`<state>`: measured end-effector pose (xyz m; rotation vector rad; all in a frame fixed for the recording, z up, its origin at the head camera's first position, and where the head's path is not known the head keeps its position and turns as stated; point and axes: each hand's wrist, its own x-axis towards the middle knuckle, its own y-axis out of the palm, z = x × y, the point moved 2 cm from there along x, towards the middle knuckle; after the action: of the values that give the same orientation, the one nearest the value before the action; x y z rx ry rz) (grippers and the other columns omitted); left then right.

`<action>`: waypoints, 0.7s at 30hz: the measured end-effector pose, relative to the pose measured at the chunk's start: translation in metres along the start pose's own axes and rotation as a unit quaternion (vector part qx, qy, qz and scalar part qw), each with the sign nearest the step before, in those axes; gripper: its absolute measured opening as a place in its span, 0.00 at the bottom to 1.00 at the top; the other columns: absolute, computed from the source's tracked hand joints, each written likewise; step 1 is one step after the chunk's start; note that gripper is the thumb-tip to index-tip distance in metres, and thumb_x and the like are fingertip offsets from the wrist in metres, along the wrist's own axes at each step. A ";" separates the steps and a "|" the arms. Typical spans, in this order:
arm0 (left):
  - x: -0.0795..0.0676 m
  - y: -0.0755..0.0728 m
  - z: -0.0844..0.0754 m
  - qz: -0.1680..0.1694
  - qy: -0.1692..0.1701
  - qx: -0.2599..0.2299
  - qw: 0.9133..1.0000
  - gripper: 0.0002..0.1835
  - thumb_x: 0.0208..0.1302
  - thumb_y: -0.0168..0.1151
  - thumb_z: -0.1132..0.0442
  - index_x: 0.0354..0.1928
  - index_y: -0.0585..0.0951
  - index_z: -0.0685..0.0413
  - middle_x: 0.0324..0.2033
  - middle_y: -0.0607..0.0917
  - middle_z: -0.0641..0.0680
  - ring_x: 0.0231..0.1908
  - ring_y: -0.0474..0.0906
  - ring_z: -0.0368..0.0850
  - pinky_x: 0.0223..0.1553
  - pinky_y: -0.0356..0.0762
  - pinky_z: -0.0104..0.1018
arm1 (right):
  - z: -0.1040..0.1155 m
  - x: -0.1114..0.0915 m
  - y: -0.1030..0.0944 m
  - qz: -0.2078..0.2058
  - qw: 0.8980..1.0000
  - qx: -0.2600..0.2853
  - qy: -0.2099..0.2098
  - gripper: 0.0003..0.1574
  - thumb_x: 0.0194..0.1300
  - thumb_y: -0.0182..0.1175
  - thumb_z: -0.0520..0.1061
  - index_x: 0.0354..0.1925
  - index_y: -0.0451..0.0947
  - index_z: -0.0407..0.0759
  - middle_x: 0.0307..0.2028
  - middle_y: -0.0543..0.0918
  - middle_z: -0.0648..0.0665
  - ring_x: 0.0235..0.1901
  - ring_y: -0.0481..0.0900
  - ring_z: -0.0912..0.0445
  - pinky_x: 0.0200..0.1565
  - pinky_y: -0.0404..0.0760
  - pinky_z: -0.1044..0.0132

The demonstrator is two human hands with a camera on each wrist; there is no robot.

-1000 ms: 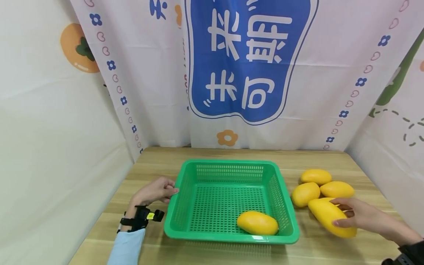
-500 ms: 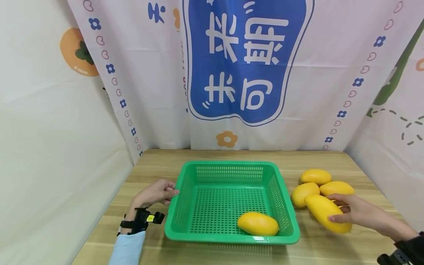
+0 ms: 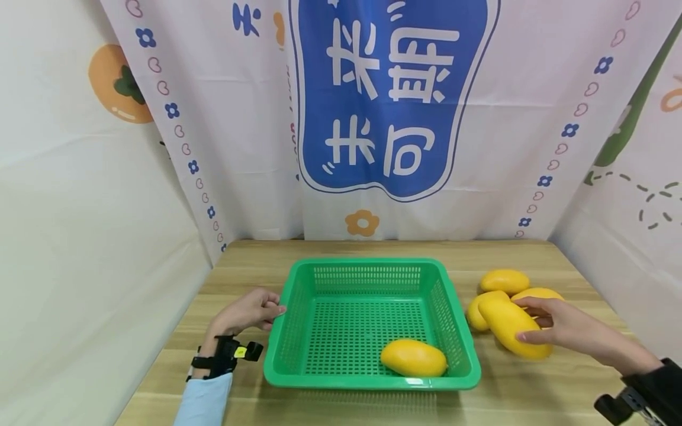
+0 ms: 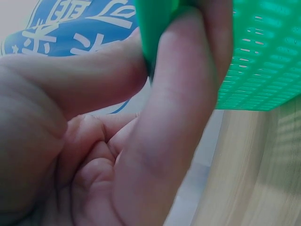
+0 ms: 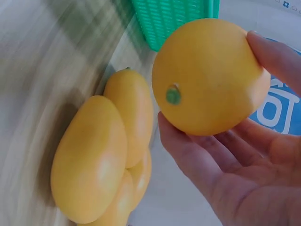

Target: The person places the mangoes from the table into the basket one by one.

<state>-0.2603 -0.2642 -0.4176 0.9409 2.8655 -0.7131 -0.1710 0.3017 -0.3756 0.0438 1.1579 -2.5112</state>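
Observation:
My left hand [image 3: 252, 309] pinches the left rim of a green plastic basket [image 3: 453, 319] between thumb and fingers; the left wrist view shows the rim [image 4: 153, 33] caught there. To the basket's right, my right hand [image 3: 567, 328] grips a yellow mango [image 3: 506, 326], thumb on one side and fingers on the other. In the right wrist view, this mango [image 5: 207, 70] shows its green stem end, raised apart from the mangoes [image 5: 89, 160] below. One mango [image 3: 414, 358] lies inside the basket, near its front right corner.
Several more mangoes [image 3: 504, 281] lie clustered on the wooden table [image 3: 256, 254] right of the basket, partly covered by the held one. A printed cloth [image 3: 266, 195] hangs behind the table, with pale cloth walls on both sides.
My right hand has lifted the mango and moved it left and slightly up in the head view, over the front of the cluster. The left hand keeps its hold on the rim.

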 end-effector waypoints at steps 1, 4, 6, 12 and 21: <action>0.000 0.000 0.000 -0.002 -0.001 0.003 1.000 0.11 0.70 0.54 0.64 0.37 0.76 0.68 0.18 0.66 0.47 0.19 0.66 0.40 0.26 0.75 0.33 | 0.002 0.000 0.000 0.000 1.000 0.003 -0.002 0.44 0.60 0.66 0.52 0.63 0.62 0.26 0.59 0.69 0.22 0.52 0.75 0.35 0.48 0.79 0.41; -0.001 0.000 -0.001 -0.003 -0.004 0.008 1.000 0.11 0.70 0.54 0.63 0.37 0.76 0.68 0.19 0.66 0.47 0.20 0.67 0.40 0.26 0.76 0.33 | 0.007 0.002 0.000 0.001 1.000 0.005 -0.002 0.44 0.60 0.65 0.52 0.63 0.62 0.25 0.59 0.69 0.22 0.52 0.75 0.36 0.49 0.78 0.41; -0.002 0.000 -0.001 -0.005 -0.004 0.010 1.000 0.11 0.70 0.55 0.63 0.39 0.77 0.68 0.19 0.68 0.47 0.20 0.68 0.40 0.27 0.78 0.34 | 0.010 0.004 -0.001 0.002 1.000 0.007 -0.001 0.45 0.61 0.65 0.52 0.63 0.61 0.24 0.59 0.69 0.22 0.53 0.75 0.36 0.50 0.78 0.40; -0.002 0.000 0.000 -0.002 0.000 0.010 1.000 0.11 0.70 0.54 0.63 0.40 0.77 0.68 0.20 0.69 0.48 0.21 0.68 0.40 0.27 0.78 0.32 | 0.024 0.012 0.003 0.001 1.000 -0.003 0.015 0.50 0.59 0.66 0.57 0.65 0.60 0.26 0.60 0.70 0.24 0.55 0.74 0.37 0.52 0.77 0.41; 0.001 0.000 0.000 0.008 0.005 -0.001 1.000 0.11 0.71 0.53 0.64 0.34 0.74 0.66 0.17 0.63 0.46 0.18 0.63 0.40 0.23 0.71 0.29 | 0.043 0.022 0.006 -0.003 1.000 -0.007 -0.023 0.46 0.60 0.65 0.55 0.65 0.62 0.30 0.60 0.71 0.26 0.54 0.75 0.37 0.51 0.77 0.41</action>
<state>-0.2608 -0.2638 -0.4175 0.9678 2.8626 -0.7057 -0.1838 0.2598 -0.3555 -0.0212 1.1588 -2.4950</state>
